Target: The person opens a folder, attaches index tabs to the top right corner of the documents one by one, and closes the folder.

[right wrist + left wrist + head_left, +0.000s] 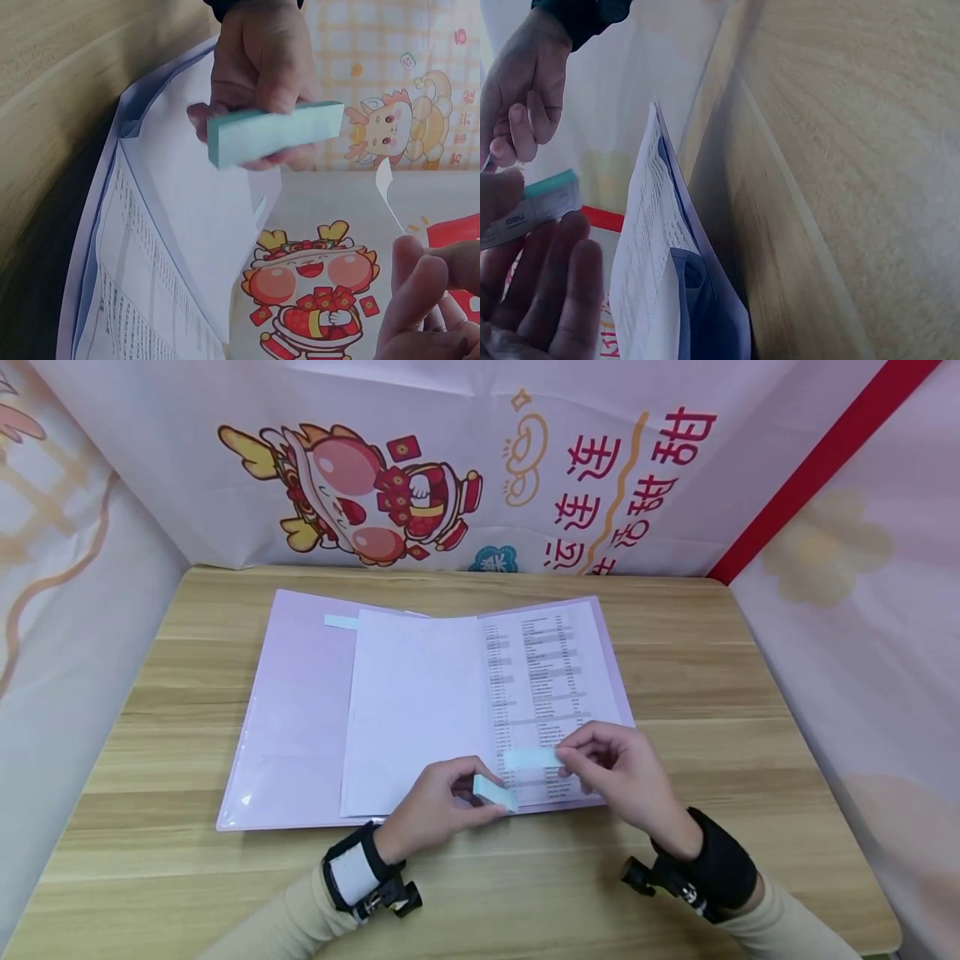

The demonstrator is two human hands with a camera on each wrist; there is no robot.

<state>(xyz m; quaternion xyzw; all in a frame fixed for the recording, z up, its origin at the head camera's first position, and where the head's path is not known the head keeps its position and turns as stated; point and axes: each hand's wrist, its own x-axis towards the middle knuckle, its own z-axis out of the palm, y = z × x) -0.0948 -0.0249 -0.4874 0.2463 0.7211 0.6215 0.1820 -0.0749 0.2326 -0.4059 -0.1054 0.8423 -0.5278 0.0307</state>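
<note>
My left hand (442, 802) grips a thick pad of pale blue-green sticky notes (277, 133) between thumb and fingers, over the lower middle of the open folder. A single sticky note strip (531, 758) is pinched at one end by my right hand (618, 768), above the printed page. In the right wrist view the strip is thin and slightly curled, free of the pad. The lilac folder (292, 710) lies open on the table. On its right is a sheet with a printed list (555, 668); a blank white page (416, 710) is turned to the left.
Another pale blue strip (341, 622) sticks out from the blank page's upper left edge. The wooden table (675, 660) ends at a cloth backdrop (600, 410) with cartoon prints, and cloth walls stand at both sides. Each wrist wears a black strap with a small camera.
</note>
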